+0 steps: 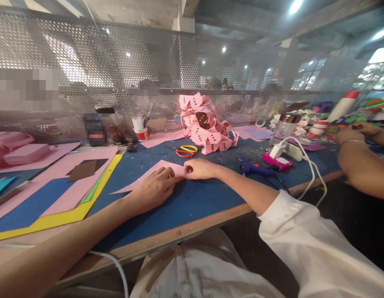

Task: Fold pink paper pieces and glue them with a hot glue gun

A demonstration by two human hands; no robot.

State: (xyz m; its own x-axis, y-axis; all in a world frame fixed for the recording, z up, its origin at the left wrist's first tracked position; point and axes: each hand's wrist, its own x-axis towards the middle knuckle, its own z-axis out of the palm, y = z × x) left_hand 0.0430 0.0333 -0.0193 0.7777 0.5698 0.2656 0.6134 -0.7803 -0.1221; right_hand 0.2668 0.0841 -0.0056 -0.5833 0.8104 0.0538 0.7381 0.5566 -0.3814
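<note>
A pink sheet [148,175] lies on the blue tabletop in front of me, its pointed corner reaching left. My left hand [156,186] rests over the sheet with bent fingers, holding it near its right part. Beside those fingertips, my right hand [199,169] is closed in a pinch at the sheet's right end. The fingertips of both hands nearly meet, and what lies between them is partly hidden. Just behind the hands are scissors [186,151] with red and yellow handles. Farther back stands a pile of pink cut-out pieces [207,124] with small dark squares on them.
Stacked pink, blue, green and yellow sheets [100,188] lie at left. A blue glue gun [255,167], a pink power strip [277,161] with white cables and a lidded jar [283,128] stand at right. Another person's arms [359,153] reach in. A perforated screen [117,74] rises behind.
</note>
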